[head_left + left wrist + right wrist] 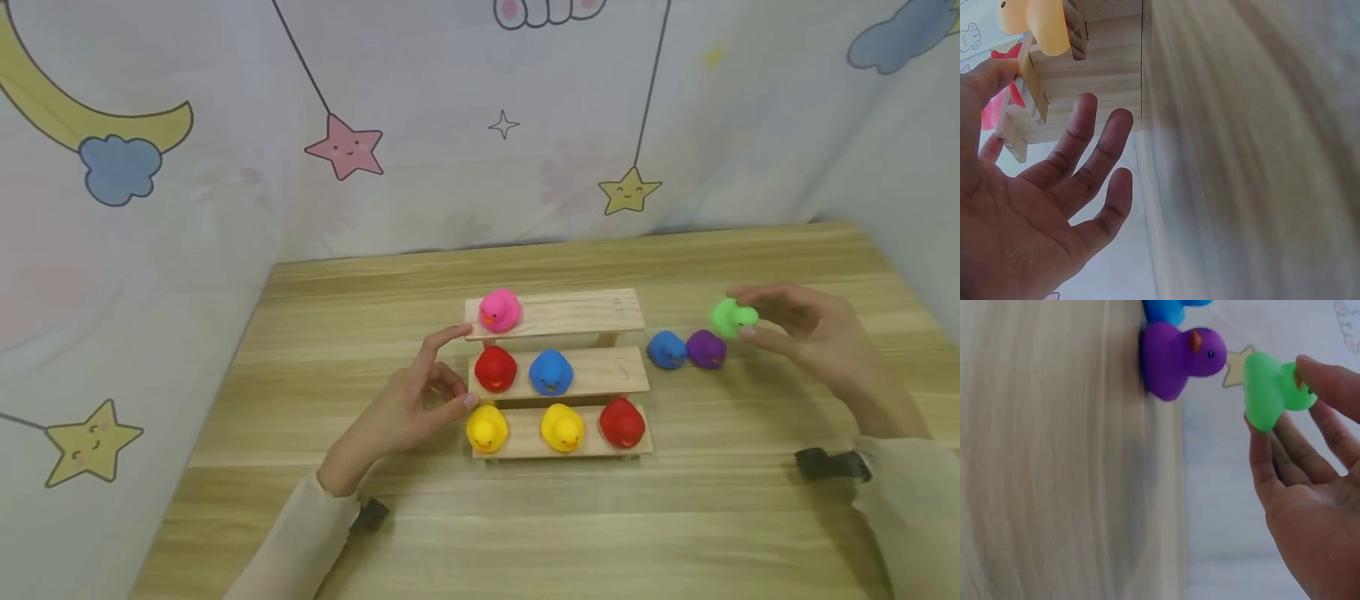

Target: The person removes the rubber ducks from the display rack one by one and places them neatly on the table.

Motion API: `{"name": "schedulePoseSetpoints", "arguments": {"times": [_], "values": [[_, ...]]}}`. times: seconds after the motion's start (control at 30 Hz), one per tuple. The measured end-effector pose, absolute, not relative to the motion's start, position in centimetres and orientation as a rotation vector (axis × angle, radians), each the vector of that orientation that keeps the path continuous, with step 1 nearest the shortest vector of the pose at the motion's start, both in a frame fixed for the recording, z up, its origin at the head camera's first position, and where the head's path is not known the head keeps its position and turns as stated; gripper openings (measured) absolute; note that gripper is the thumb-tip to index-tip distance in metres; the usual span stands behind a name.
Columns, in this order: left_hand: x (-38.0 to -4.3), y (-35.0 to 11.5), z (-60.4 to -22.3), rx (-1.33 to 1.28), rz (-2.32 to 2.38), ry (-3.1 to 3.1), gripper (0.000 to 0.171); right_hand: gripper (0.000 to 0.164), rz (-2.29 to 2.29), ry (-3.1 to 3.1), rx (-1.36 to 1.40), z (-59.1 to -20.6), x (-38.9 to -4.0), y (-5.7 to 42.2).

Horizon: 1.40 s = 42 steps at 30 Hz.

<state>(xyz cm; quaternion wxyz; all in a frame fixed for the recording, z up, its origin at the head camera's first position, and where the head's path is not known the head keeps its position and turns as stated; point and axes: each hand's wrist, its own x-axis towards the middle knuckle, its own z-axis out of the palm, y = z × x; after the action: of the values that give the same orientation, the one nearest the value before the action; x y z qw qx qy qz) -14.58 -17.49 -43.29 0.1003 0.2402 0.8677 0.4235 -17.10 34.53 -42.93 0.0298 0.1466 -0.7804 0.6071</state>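
My right hand (806, 321) holds a green rubber duck (731, 317) above the table, pinched between thumb and fingers; the right wrist view shows the green duck (1266, 390) off the surface. Below it, a purple duck (706, 349) and a blue duck (667, 350) stand side by side. My left hand (405, 404) touches the left end of a three-step wooden stand (577, 312) with thumb and index fingertips, the other fingers loose. A pink duck (500, 311) sits on the top step, a red duck (495, 369) and blue duck (551, 372) on the middle one.
On the bottom step sit two yellow ducks (562, 428) and a red duck (622, 423). The stand rests on a wood-grain table (525, 525). A white printed cloth (450, 192) hangs behind the table and along its sides.
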Motion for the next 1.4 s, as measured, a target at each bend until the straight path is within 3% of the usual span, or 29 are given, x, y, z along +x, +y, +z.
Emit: {"name": "schedulePoseSetpoints", "arguments": {"times": [0.67, 1.27, 1.4], "values": [[-14.7, -17.5, -43.2, 0.712, 1.244, 2.570, 0.088, 0.038, 1.520, -2.820, 0.215, -45.1, -17.6, 37.9], [-14.7, -17.6, -43.5, 0.737, 1.268, 2.568, 0.087, 0.031, 1.470, -2.968, 0.297, -45.4, -17.6, 38.4], [-14.7, -17.6, -43.5, 0.733, 1.261, 2.571, 0.087, 0.038, 1.456, -2.971, 0.339, -45.3, -17.6, 38.3]]}}
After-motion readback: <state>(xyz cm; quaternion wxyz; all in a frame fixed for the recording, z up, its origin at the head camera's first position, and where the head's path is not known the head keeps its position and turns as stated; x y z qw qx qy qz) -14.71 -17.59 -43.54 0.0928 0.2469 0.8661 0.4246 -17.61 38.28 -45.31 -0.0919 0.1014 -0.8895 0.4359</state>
